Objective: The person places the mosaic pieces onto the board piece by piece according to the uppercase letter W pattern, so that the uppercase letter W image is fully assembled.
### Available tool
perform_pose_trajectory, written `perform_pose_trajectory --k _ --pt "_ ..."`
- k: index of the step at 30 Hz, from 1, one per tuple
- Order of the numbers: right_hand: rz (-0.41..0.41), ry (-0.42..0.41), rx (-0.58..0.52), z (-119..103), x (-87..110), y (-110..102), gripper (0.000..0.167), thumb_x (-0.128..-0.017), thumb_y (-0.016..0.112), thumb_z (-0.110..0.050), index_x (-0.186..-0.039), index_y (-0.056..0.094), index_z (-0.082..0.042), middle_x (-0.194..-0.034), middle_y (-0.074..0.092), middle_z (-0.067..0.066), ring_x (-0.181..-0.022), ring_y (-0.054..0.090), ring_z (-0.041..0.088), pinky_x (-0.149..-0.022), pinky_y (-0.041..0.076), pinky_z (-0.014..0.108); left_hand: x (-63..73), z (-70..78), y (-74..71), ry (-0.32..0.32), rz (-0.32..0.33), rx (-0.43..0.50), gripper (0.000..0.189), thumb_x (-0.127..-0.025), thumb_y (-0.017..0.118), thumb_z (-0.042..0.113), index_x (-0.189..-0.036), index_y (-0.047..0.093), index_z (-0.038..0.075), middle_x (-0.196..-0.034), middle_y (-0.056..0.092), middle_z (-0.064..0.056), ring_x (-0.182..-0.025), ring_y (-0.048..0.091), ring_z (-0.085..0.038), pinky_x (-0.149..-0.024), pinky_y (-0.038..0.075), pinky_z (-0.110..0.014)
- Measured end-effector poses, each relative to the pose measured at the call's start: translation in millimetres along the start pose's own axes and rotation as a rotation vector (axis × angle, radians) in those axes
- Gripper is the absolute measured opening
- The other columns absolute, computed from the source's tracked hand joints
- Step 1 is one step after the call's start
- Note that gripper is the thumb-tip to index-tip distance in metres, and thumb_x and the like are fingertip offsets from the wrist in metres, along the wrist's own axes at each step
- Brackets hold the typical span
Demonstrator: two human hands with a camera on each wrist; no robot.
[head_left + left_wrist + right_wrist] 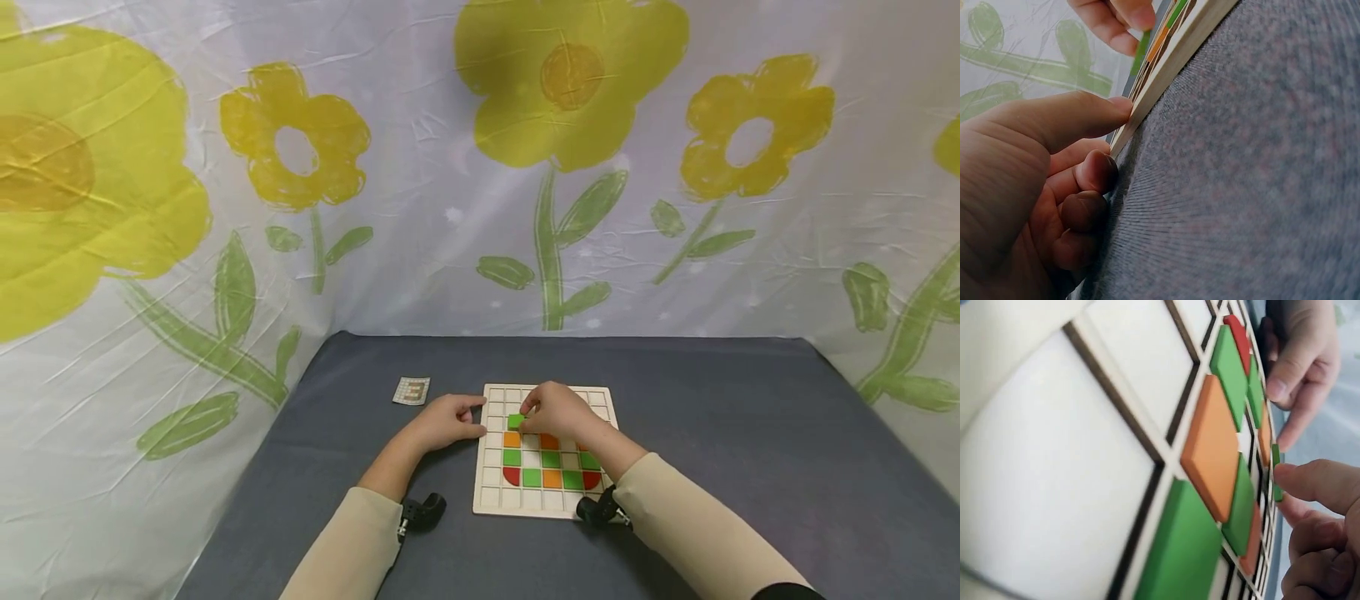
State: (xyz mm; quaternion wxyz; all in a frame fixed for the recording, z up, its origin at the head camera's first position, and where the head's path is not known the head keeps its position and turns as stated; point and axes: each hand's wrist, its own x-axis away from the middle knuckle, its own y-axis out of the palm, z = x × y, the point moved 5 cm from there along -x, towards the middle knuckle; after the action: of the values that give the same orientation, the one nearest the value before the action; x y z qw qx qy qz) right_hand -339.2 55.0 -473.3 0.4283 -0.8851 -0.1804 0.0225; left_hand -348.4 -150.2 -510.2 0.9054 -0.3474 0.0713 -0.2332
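Observation:
A square wooden grid board (pixel 487 498) lies flat with green, orange and red tiles in several of its cells. My right hand (pixel 558 411) pinches a green square tile (pixel 514 422) over the upper left part of the grid, just above an orange tile (pixel 512 439). In the right wrist view that green tile (pixel 1276 452) is tipped on edge between thumb and fingers. My left hand (pixel 446 422) rests at the board's left edge, thumb and index finger spread apart along it. The left wrist view shows the thumb (pixel 1094 115) touching the rim, other fingers loosely bent.
A small card with a printed coloured grid (pixel 412 391) lies on the dark grey cloth (pixel 712 417), left of the board. A red quarter-round tile (pixel 512 476) sits at the lower left of the pattern. Flower-printed curtain (pixel 420 167) hangs behind the table.

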Motion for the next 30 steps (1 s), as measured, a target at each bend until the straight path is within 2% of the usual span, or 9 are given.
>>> perform_pose_trajectory --k 7,14,19,23,27,30 --pt "-0.026 0.008 -0.016 -0.4 0.3 1.9 0.014 -0.085 0.085 -0.016 -0.095 0.078 -0.010 -0.079 0.065 0.000 -0.068 0.056 0.018 -0.064 0.047 0.032 -3.6 1.2 2.6 0.002 -0.010 -0.010 0.059 -0.093 0.078 0.021 -0.146 0.059 0.005 -0.063 0.050 0.006 -0.055 0.043 -0.010 -0.058 0.036 -0.027" --pt "-0.006 0.040 0.005 4.6 -0.4 0.7 0.005 -0.089 0.082 -0.016 -0.094 0.080 -0.015 -0.100 0.071 -0.001 -0.077 0.058 0.016 -0.069 0.048 0.033 -3.3 5.9 2.6 0.040 -0.018 -0.007 0.058 -0.092 0.077 0.018 -0.144 0.058 0.000 -0.063 0.049 0.005 -0.055 0.042 -0.009 -0.057 0.036 -0.027" --pt "0.016 0.076 0.057 6.3 -0.4 1.7 0.005 -0.088 0.083 -0.020 -0.092 0.081 -0.021 -0.109 0.072 0.000 -0.081 0.060 0.016 -0.069 0.048 0.034 -1.5 5.9 4.2 0.040 -0.022 -0.010 0.058 -0.092 0.077 0.018 -0.145 0.058 0.001 -0.062 0.049 0.005 -0.054 0.042 -0.009 -0.057 0.036 -0.028" --pt "0.019 0.059 0.108 4.5 0.6 1.9 0.006 -0.090 0.081 -0.025 -0.097 0.082 -0.025 -0.116 0.072 0.001 -0.096 0.064 0.019 -0.075 0.051 0.037 -0.7 3.2 3.6 0.036 -0.021 -0.012 0.059 -0.093 0.077 0.019 -0.145 0.057 0.001 -0.062 0.048 0.005 -0.053 0.042 -0.010 -0.058 0.037 -0.028" --pt "0.035 0.046 0.108 1.5 4.5 -7.6 0.013 -0.095 0.076 -0.028 -0.105 0.082 -0.022 -0.119 0.071 0.003 -0.108 0.065 0.026 -0.082 0.052 0.041 -0.5 2.2 -0.2 0.032 -0.030 -0.018 0.059 -0.094 0.076 0.021 -0.146 0.056 0.001 -0.063 0.049 0.005 -0.054 0.041 -0.010 -0.058 0.037 -0.028" --pt "0.058 0.033 0.126 -2.1 7.5 -27.0 0.023 -0.098 0.073 -0.029 -0.115 0.080 -0.016 -0.119 0.071 0.007 -0.106 0.066 0.027 -0.080 0.053 0.043 0.2 5.4 -8.1 0.042 -0.006 -0.004 0.058 -0.096 0.074 0.020 -0.147 0.055 0.000 -0.066 0.052 0.003 -0.054 0.043 -0.010 -0.057 0.038 -0.028"
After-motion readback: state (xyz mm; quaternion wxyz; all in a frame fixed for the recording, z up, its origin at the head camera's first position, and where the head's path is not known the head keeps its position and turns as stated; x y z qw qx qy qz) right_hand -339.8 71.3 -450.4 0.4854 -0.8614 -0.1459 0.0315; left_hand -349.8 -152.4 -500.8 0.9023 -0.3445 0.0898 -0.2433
